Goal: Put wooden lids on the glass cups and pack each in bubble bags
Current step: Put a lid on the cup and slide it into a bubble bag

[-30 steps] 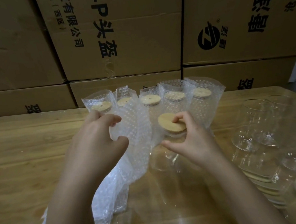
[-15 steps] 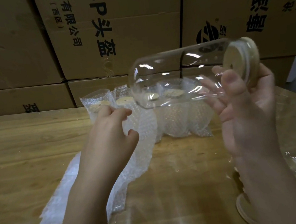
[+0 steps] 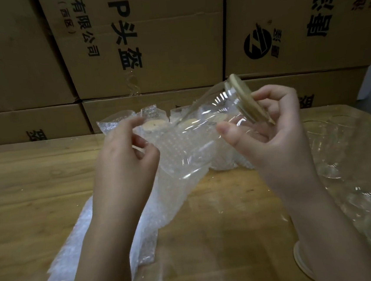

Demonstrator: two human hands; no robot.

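Since half a second ago, the clear glass cup [image 3: 203, 125] with its round wooden lid [image 3: 247, 98] has dropped from near level to a slant, base down-left and lid up-right. The right hand [image 3: 270, 136] curls its fingers [image 3: 226, 131] round the lidded end. The left hand [image 3: 123, 160] pinches the mouth of the clear bubble bag [image 3: 175, 186]. The cup's base seems to sit just inside the bag, above the wooden bench [image 3: 25, 178].
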